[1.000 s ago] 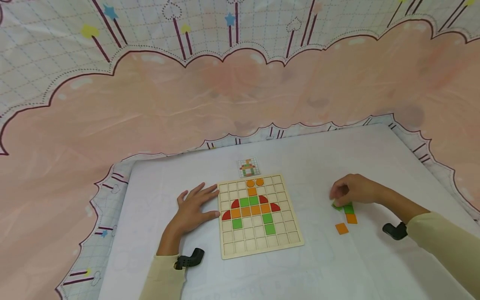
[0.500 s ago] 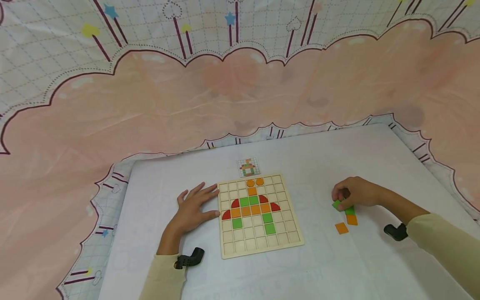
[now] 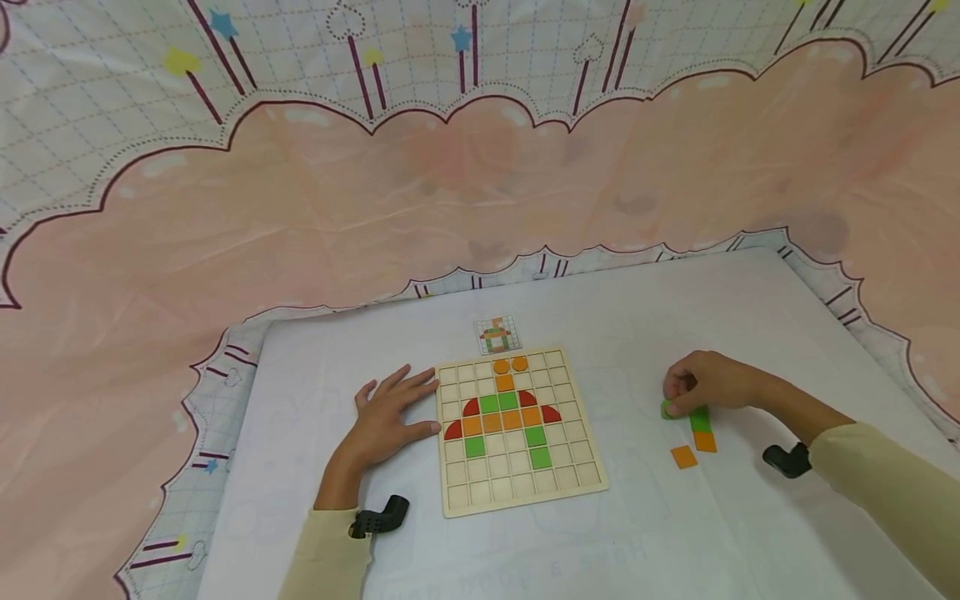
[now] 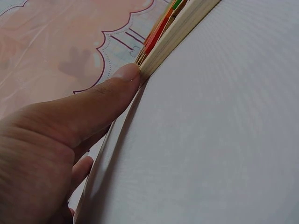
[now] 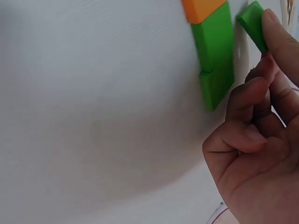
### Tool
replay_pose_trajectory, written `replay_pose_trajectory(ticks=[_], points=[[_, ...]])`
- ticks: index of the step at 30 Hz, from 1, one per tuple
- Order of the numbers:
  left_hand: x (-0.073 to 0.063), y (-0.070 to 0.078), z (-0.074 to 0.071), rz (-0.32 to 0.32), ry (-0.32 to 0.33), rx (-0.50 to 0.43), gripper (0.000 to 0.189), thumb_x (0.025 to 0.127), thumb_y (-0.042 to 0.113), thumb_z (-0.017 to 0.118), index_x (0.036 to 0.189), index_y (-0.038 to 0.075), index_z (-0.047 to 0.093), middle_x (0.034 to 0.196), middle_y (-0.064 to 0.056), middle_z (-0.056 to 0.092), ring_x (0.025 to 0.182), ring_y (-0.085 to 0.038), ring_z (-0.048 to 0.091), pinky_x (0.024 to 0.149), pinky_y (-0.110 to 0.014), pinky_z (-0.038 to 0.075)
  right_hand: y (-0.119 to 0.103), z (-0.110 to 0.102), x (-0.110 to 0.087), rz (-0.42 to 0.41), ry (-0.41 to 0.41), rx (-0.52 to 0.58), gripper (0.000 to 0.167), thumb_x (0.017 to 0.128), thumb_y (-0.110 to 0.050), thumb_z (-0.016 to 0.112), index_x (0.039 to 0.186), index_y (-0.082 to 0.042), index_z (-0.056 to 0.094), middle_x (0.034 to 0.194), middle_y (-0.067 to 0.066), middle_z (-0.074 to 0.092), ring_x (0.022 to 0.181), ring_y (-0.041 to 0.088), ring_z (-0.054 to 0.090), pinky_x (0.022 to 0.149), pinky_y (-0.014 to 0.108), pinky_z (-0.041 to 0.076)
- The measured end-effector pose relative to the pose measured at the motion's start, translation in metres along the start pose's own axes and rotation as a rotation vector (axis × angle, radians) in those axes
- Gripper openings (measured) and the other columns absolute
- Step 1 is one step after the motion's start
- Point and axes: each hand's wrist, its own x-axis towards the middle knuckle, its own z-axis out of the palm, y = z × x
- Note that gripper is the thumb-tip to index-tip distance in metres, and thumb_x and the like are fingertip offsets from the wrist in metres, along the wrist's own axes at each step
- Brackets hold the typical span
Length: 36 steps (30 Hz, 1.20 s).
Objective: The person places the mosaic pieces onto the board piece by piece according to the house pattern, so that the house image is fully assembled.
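Note:
My right hand (image 3: 708, 381) pinches a green square tile (image 5: 252, 27) between thumb and fingers, just above the sheet at the right. Beside it two green tiles (image 5: 216, 42) lie end to end in line with an orange square tile (image 3: 704, 442). Another orange tile (image 3: 684, 457) lies apart, nearer the front. On the left, fingers spread, my left hand (image 3: 382, 425) touches the left edge of a wooden grid board (image 3: 487, 498) with its thumb (image 4: 126, 72) and fingertips. Red quarter-rounds, orange and green squares and two orange circles (image 3: 519, 364) sit in the board's cells.
Behind the board lies a small pattern card (image 3: 497, 335) with a coloured picture on a grid. White sheeting (image 3: 615, 317) covers the table. A patterned pink cloth (image 3: 487, 192) hangs beyond its back edge. Each wrist carries a black camera (image 3: 381, 517).
The green tile in my right fingers has turned and shifted slightly left, away from the green tiles beside it. My left hand and the board have stayed put.

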Motion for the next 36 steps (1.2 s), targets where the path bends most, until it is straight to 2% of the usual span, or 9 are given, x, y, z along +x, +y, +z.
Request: replay_pose_trajectory(ticks=[5, 12, 21, 28, 36], points=[[0.0, 0.0, -0.001, 0.005, 0.006, -0.007, 0.072, 0.084, 0.041, 0.082, 0.148, 0.023, 0.056, 0.161, 0.005, 0.045, 0.157, -0.03, 0.022, 0.118, -0.067, 0.001, -0.012, 0.003, 0.013, -0.02, 0.004, 0.017, 0.019, 0.087, -0.035, 0.081, 0.088, -0.019, 0.07, 0.076, -0.004, 0.056, 0.079, 0.017, 0.053, 0.066, 0.025, 0.042], [0.0, -0.001, 0.0, 0.023, 0.013, -0.009, 0.072, 0.083, 0.042, 0.082, 0.148, 0.023, 0.057, 0.16, 0.004, 0.046, 0.157, -0.031, 0.023, 0.117, -0.067, 0.001, -0.04, 0.016, 0.036, -0.096, -0.011, 0.06, 0.021, 0.085, -0.035, 0.083, 0.084, -0.019, 0.068, 0.074, -0.005, 0.055, 0.08, 0.016, 0.053, 0.069, 0.026, 0.04], [0.001, 0.001, -0.001, 0.014, 0.006, -0.008, 0.072, 0.084, 0.041, 0.082, 0.148, 0.024, 0.056, 0.16, 0.006, 0.045, 0.157, -0.03, 0.022, 0.118, -0.067, 0.0, -0.084, 0.038, 0.063, -0.192, -0.081, 0.161, 0.021, 0.088, -0.028, 0.081, 0.086, -0.015, 0.066, 0.074, -0.005, 0.053, 0.077, 0.015, 0.051, 0.067, 0.025, 0.039], [0.0, 0.0, -0.001, 0.012, 0.007, -0.004, 0.071, 0.084, 0.041, 0.082, 0.148, 0.023, 0.056, 0.16, 0.006, 0.046, 0.157, -0.03, 0.022, 0.118, -0.068, 0.001, -0.12, 0.052, 0.083, -0.251, -0.12, 0.171, 0.017, 0.088, -0.029, 0.081, 0.086, -0.018, 0.067, 0.075, -0.006, 0.056, 0.076, 0.014, 0.052, 0.067, 0.025, 0.04], [0.0, 0.001, -0.001, 0.011, 0.006, -0.002, 0.071, 0.084, 0.042, 0.082, 0.148, 0.024, 0.056, 0.16, 0.006, 0.046, 0.157, -0.03, 0.021, 0.118, -0.068, 0.001, -0.149, 0.069, 0.098, -0.322, -0.167, 0.175, 0.016, 0.088, -0.031, 0.081, 0.086, -0.021, 0.068, 0.073, -0.008, 0.056, 0.073, 0.011, 0.052, 0.067, 0.024, 0.041]])
